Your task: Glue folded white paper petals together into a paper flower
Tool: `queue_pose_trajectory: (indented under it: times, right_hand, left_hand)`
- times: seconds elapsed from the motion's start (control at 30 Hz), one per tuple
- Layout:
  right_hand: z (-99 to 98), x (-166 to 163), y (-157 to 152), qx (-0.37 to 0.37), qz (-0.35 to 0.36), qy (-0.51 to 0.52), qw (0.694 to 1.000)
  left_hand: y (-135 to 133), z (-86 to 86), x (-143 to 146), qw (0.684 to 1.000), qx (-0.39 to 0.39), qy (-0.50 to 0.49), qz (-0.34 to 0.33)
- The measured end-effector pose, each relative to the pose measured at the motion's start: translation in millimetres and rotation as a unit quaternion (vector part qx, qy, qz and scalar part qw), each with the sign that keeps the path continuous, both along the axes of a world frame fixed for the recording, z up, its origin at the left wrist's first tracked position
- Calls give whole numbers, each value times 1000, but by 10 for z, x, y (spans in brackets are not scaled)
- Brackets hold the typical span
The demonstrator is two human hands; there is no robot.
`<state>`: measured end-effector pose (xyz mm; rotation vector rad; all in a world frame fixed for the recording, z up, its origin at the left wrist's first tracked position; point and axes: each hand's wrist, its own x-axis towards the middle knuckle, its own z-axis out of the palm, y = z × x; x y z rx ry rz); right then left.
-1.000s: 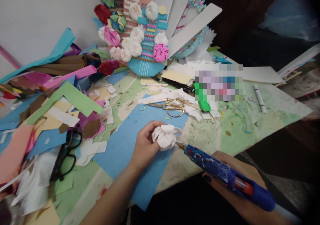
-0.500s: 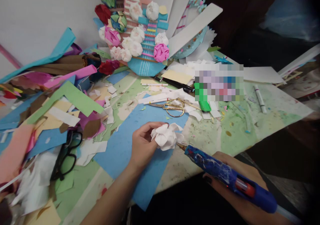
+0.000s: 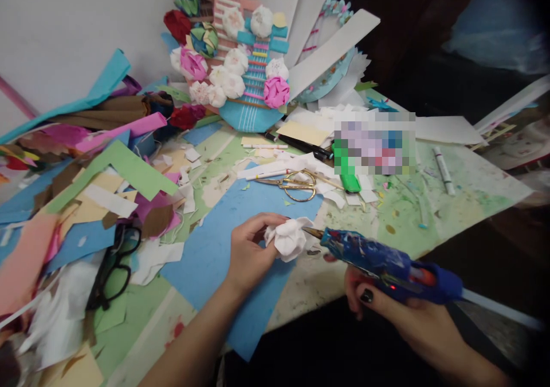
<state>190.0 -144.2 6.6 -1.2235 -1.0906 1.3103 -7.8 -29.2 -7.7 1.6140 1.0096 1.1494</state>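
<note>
My left hand (image 3: 249,249) is closed around a small white paper flower (image 3: 289,238), held just above a blue paper sheet (image 3: 223,244). My right hand (image 3: 395,307) grips a blue glue gun (image 3: 387,264), lifted and level. Its metal nozzle touches the right side of the flower.
Gold scissors (image 3: 292,185) lie beyond the flower, with a green marker (image 3: 349,181), black pens (image 3: 301,143) and a white glue stick (image 3: 442,169). Black glasses (image 3: 114,267) rest at left among coloured paper scraps (image 3: 86,175). A paper-flower decoration (image 3: 240,60) leans on the wall.
The glue gun rose from low and tilted to level, with its nozzle now at the flower's side. My left hand turned the flower slightly and shifted it a little up.
</note>
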Motion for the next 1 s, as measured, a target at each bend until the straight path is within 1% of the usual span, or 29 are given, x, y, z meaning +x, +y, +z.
queue_pose_trajectory:
  times: [0.03,0.1,0.2,0.3,0.43,0.57,0.7,0.9,1.0]
  right_hand:
    - [-14,-26,36,-7,10,38,999]
    - [-31,-69,114,-7,29,69,997]
    - [-31,-113,215,-4,49,60,997]
    - [-30,-140,271,-1,74,62,995]
    - [-65,-160,286,-5,93,96,991]
    - [-89,-163,265,-9,103,116,988]
    - [-76,-157,220,-36,109,139,984]
    - [-59,-124,143,-35,114,170,978]
    - [-20,-101,131,-26,94,191,977]
  left_hand:
    - [-7,-11,2,1000,15,17,-4]
    - [-17,-34,4,998,42,48,-6]
    - [-22,-59,2,995,65,73,4]
    - [-24,-65,-3,996,64,69,4]
    - [-22,-67,7,994,79,70,1]
    - [-9,-65,29,987,128,98,-4]
    - [9,-42,24,979,177,103,-13]
    - [16,-45,0,981,162,102,-10]
    - [4,-62,1,984,150,99,9]
